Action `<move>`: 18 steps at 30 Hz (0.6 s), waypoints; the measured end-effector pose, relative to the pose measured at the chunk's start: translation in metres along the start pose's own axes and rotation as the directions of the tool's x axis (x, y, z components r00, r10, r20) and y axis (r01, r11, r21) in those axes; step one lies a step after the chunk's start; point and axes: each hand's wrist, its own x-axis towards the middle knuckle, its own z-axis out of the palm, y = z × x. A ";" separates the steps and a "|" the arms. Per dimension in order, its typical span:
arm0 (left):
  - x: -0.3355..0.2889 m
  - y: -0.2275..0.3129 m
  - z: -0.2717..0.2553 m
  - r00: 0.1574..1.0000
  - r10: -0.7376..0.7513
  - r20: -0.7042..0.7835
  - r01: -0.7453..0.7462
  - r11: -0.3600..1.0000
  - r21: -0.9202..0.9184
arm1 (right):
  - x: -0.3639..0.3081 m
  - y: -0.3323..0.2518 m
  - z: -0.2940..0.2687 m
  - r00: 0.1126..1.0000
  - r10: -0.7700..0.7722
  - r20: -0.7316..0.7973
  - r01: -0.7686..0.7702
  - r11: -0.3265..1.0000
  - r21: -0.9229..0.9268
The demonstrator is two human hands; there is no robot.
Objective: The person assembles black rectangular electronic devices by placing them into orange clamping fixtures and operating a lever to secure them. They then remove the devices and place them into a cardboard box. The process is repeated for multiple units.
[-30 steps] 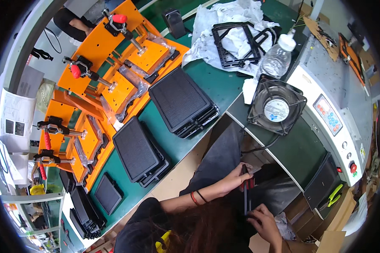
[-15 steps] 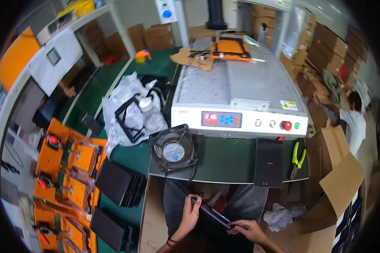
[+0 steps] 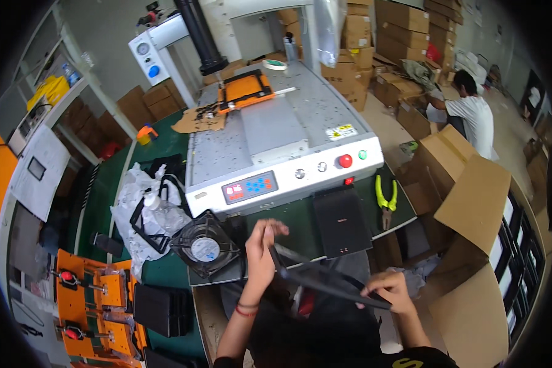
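Observation:
Over my lap is a thin black rectangular frame (image 3: pixel 325 284), tilted and slightly blurred. My left hand (image 3: pixel 261 254) grips its upper left corner, with the fingertips bent over near the table edge. My right hand (image 3: pixel 389 291) pinches the opposite end between thumb and fingers. Just beyond the left hand, a black cooling fan (image 3: pixel 203 248) lies on the green table. A flat black panel (image 3: pixel 342 222) rests on the table's front edge, and yellow-green pliers (image 3: pixel 385 201) lie to its right.
A white press machine (image 3: pixel 282 174) with buttons carries an orange fixture (image 3: pixel 246 91). At left are stacked black panels (image 3: pixel 161 310), orange clamp jigs (image 3: pixel 95 306) and a plastic bag (image 3: pixel 129 202). An open carton (image 3: pixel 472 202) stands at right; a person (image 3: pixel 472 116) crouches beyond.
Both hands have risen toward the table and moved farther apart with the frame, which now shows its opening. The view has swung to the right.

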 end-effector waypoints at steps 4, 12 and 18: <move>0.024 -0.044 0.020 0.993 0.096 0.075 -0.113 0.951 0.288 | 0.030 0.003 0.038 0.981 -0.113 -0.160 0.110 0.994 -0.024; 0.009 -0.042 0.010 0.997 -0.023 0.077 0.009 0.984 0.177 | 0.016 0.038 0.040 0.997 0.064 0.037 -0.073 0.945 0.319; 0.009 -0.054 0.005 0.999 0.023 0.044 -0.030 0.988 0.151 | 0.030 0.020 0.054 0.993 0.102 0.055 -0.115 0.932 0.344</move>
